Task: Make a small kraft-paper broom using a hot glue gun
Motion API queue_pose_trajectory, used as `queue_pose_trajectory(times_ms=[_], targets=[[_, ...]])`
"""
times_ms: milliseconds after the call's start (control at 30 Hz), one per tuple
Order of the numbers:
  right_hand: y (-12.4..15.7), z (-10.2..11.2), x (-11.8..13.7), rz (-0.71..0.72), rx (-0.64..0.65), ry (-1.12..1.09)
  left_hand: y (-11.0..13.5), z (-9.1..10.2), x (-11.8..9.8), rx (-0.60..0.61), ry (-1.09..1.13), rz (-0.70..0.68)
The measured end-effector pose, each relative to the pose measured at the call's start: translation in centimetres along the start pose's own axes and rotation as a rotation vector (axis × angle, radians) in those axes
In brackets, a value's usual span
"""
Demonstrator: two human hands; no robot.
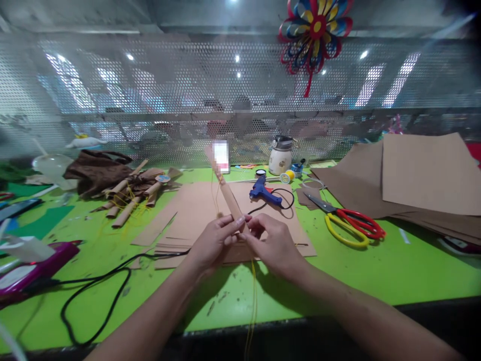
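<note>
A rolled brown paper tube [230, 199] slants up and away from me, with yellow string [216, 196] tied near its far part and more string hanging below its near end. My left hand [221, 235] is closed around the tube's lower part, thumb on top. At the near end, my right hand [270, 239] pinches the tube with thumb and fingers. Both hands are above a stack of brown paper sheets [188, 200]. Just beyond the right hand lies a blue glue gun [264, 192] with a black cord.
Red-and-yellow-handled scissors [345, 220] lie at right beside large brown sheets [428, 175]. Finished-looking tubes with string [128, 208] are piled at left. A purple power strip [41, 265] trails a black cable. A bottle [280, 155], thread spool [287, 176] and phone [221, 155] stand behind.
</note>
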State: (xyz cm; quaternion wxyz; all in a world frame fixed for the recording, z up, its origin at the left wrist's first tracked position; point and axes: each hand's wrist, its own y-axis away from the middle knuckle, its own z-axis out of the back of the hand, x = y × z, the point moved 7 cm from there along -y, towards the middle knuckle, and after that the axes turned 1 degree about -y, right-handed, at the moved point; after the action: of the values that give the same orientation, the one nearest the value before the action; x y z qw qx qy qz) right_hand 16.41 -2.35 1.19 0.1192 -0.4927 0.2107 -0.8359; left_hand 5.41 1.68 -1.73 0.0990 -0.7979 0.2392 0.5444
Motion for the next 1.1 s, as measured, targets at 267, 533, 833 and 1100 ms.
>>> queue_pose_trajectory(times_ms=[267,533,833,1100], targets=[[0.7,1.7,2.6,0.269,-0.176,0.022,-0.4,1.6,-0.4,-0.111,-0.012,-0.031],[-0.1,2.8,0.4,0.094,-0.209,-0.168,0.3,1.4,-2.0,-0.103,0.057,-0.041],[-0.2,1.6,0.5,-0.035,0.056,-0.455,0.5,1.2,-2.2,-0.012,0.151,-0.056],[0.5,1.3,1.0,0.042,0.09,-0.423,0.7,0.9,-2.7,0.002,0.132,-0.074]])
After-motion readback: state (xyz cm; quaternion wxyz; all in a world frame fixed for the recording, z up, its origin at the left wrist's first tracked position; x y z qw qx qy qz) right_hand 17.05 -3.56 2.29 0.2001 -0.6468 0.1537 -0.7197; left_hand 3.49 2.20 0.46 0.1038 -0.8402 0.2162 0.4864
